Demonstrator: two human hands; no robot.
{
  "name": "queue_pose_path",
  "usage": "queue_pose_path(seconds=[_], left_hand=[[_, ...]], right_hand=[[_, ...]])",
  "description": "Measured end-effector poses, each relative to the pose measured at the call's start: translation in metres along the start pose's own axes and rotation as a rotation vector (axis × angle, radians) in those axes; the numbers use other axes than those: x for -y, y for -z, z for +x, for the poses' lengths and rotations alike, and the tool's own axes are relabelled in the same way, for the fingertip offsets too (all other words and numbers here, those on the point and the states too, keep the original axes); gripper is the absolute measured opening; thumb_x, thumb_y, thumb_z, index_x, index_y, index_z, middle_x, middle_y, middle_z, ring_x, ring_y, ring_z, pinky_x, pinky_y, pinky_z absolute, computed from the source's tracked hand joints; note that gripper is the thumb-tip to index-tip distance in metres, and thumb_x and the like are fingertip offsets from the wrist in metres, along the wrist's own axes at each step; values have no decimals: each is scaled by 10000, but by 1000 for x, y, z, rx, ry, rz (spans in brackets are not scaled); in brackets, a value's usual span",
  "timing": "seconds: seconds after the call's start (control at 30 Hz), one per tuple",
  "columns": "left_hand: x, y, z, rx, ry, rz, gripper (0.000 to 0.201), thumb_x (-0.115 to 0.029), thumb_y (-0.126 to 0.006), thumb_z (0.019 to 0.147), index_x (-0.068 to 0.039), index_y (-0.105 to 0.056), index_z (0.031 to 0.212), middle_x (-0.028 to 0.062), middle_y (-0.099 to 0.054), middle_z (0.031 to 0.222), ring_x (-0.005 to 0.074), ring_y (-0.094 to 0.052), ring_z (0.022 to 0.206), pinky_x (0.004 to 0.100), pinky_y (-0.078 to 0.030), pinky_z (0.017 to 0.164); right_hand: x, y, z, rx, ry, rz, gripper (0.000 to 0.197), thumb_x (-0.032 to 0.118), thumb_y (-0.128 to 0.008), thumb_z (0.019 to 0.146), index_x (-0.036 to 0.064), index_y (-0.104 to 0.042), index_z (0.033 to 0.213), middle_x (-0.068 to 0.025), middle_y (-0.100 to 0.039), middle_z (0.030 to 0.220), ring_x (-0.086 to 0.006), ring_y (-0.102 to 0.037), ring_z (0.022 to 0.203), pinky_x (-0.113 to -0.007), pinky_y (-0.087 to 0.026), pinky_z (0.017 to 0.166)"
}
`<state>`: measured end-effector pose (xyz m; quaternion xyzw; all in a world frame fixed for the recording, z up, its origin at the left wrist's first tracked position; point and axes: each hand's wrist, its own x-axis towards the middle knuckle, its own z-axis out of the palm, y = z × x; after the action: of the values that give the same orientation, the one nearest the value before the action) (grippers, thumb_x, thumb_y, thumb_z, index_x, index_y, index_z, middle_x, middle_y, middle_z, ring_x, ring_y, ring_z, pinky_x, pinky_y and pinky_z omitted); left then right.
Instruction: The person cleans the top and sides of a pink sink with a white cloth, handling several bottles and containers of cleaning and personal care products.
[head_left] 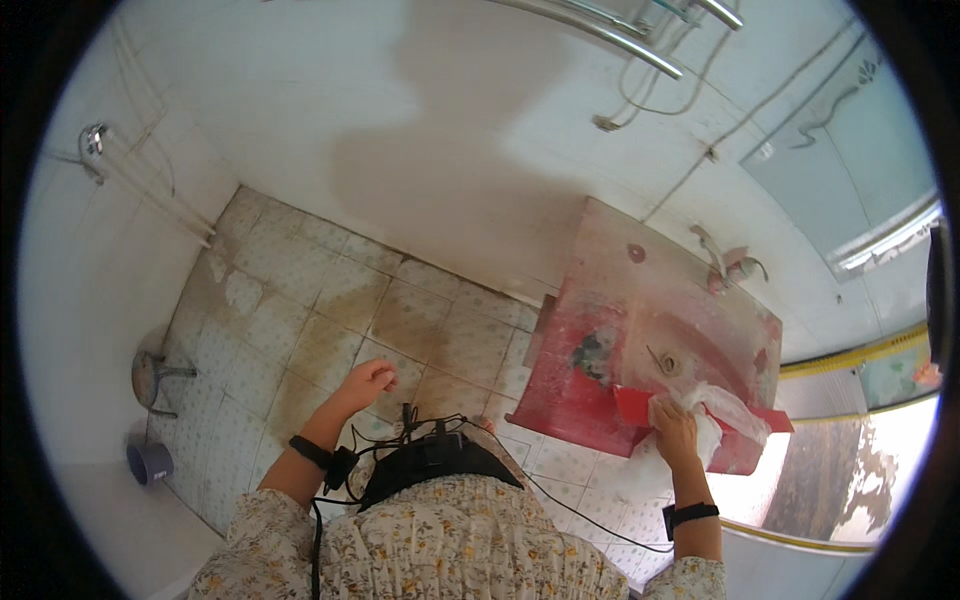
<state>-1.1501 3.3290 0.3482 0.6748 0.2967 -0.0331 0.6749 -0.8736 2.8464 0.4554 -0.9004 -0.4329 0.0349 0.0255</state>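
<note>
My right hand is closed on a thin, white translucent plastic bag at the near edge of the red sink counter. Part of the bag hangs below the hand over the edge. Under and beside the bag lies a flat bright-red piece, which I cannot make out fully. My left hand hovers over the tiled floor in front of my body, its fingers curled in with nothing visible in them. The sink basin is worn and dusty, with a dark green patch on its left side.
A tap rises at the counter's back. A mirror and metal rails are on the wall. At far left are a small stool, a dark bucket and a shower fitting. A black cable trails from my waist.
</note>
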Motion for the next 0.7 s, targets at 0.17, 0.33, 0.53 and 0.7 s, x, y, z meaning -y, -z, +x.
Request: queue_pose_path(seconds=[0.17,0.33,0.53,0.7], left_hand=[[7,16,-12,-49,18,17,214,-115,-475,894,23,-527,1050,104,-616,890,168,-601,777,307,-480,721],[-1,24,-13,-38,36,84,260,-145,-478,901,40,-521,1079,112,-615,927,174,-599,839,312,-479,762],[4,29,-16,-70,18,14,244,-138,-488,887,34,-528,1056,101,-623,868,178,-606,787,312,-476,724],[24,33,-9,-9,-81,7,226,-142,-494,883,27,-538,1027,101,-619,854,173,-593,780,316,-475,712]], right_hand=[[13,-18,-15,-13,-68,-165,486,27,-554,687,94,-514,1168,-107,-511,1198,-304,-486,1096,-448,-397,832],[15,-44,-12,-112,-106,-225,537,41,-559,685,106,-480,1213,-130,-475,1234,-342,-438,1146,-456,-392,848],[13,-47,-6,-165,-158,-149,529,21,-537,701,114,-477,1219,-138,-459,1250,-369,-416,1169,-458,-417,846],[9,-35,-17,-185,-162,-39,513,18,-540,696,109,-490,1198,-147,-471,1230,-368,-448,1130,-438,-424,869]])
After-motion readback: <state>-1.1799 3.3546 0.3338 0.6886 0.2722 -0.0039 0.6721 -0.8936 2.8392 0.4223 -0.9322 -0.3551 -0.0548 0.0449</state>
